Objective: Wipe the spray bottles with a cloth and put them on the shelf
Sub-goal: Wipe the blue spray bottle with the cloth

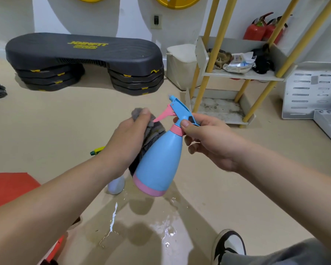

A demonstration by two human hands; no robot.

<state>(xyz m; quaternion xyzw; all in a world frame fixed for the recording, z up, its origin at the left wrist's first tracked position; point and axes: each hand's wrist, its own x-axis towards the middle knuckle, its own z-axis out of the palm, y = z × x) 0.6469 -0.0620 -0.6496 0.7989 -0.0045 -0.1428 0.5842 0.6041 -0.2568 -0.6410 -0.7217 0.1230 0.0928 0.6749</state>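
Observation:
A blue spray bottle (159,159) with a pink base, pink collar and pink trigger hangs tilted in mid-air at the centre. My right hand (208,142) pinches it at the neck, just under the blue spray head. My left hand (128,138) grips a grey cloth (151,131) pressed against the bottle's left side. A second, pale lilac bottle (116,185) lies on the floor behind my left forearm, mostly hidden. The yellow-legged white shelf (237,75) stands at the right, beyond the bottle.
A water puddle (166,226) spreads on the beige floor below the bottle. A black step platform (84,62) sits at the back left, a white bin (182,66) beside the shelf. Red mat (10,188) at left, my shoe (227,245) at bottom right. The shelf's middle tier holds rags and packets.

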